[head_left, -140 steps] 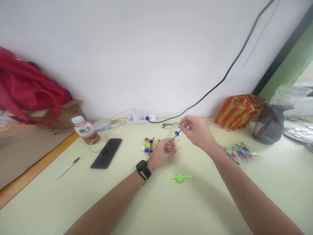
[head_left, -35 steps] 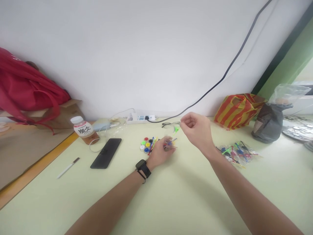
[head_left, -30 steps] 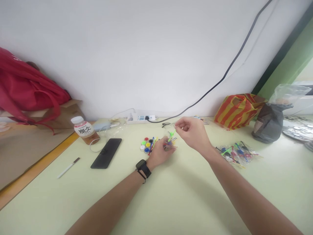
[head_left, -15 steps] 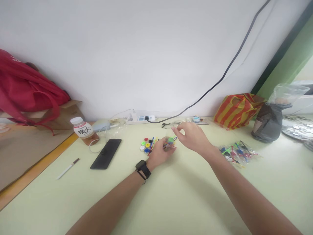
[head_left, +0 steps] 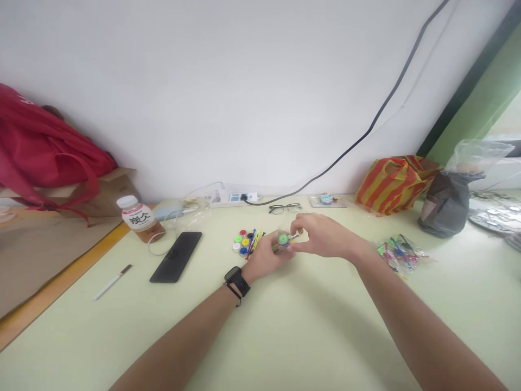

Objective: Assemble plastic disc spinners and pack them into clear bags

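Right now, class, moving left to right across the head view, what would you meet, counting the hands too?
Red bag with straps, labelled bottle, black phone, coloured plastic discs, left hand, right hand, red-and-yellow striped bag, dark grey plastic bag.

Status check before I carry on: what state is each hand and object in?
Left hand: curled around plastic pieces
Right hand: thumb and fingers at those pieces; grip unclear
Colored discs: loose, grouped on the table
Bottle: standing, cap on
Black phone: flat, dark
Power strip: black plug inserted
Clear bag: filled, seal unclear
Glasses: on the table, folding unclear
Pen: lying flat
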The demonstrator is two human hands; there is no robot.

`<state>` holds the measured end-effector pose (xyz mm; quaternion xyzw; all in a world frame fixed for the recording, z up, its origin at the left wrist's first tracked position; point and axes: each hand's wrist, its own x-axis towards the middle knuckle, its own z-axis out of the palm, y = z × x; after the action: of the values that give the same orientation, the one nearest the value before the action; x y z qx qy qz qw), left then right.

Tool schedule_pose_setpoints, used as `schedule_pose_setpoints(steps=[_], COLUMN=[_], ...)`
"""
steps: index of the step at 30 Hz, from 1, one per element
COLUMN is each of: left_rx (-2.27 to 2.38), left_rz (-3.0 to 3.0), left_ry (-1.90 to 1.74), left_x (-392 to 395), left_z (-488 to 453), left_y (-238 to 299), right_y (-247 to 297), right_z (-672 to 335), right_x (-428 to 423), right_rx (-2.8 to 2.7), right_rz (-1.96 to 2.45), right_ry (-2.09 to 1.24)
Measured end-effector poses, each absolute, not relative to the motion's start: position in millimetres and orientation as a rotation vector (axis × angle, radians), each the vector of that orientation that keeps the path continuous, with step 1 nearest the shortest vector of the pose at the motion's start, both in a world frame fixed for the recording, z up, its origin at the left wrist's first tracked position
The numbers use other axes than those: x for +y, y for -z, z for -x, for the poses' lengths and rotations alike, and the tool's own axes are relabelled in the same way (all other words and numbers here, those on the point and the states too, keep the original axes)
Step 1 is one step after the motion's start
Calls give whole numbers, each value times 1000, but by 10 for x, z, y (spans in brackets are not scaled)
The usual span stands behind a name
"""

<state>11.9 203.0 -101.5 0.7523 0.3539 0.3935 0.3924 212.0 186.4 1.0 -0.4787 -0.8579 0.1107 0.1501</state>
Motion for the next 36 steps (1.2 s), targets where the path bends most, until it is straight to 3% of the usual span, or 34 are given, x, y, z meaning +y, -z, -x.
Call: schedule_pose_setpoints(steps=[8, 15, 21, 27, 36], left_rx=[638, 756, 734, 731, 670], left_rz=[-1674, -1723, -1695, -1663, -1523], left_ry=[-916, -1050, -1120, -1160, -1077], left_x=[2041, 2107, 2074, 2086, 2015], left_z=[-115, -79, -91, -97, -123], left_y=[751, 692, 554, 457, 393], right_y=[-68, -83, -139, -145, -182], right_z=[-2167, -2152, -2077, -2038, -2091], right_x=[1886, 1879, 1809, 1800, 1768], right_rx=[-2382, -2265, -2149, -2193, -2346], right_rz=[1303, 1270, 1113, 1127, 1222], right_ry=[-471, -500, -864, -536, -409])
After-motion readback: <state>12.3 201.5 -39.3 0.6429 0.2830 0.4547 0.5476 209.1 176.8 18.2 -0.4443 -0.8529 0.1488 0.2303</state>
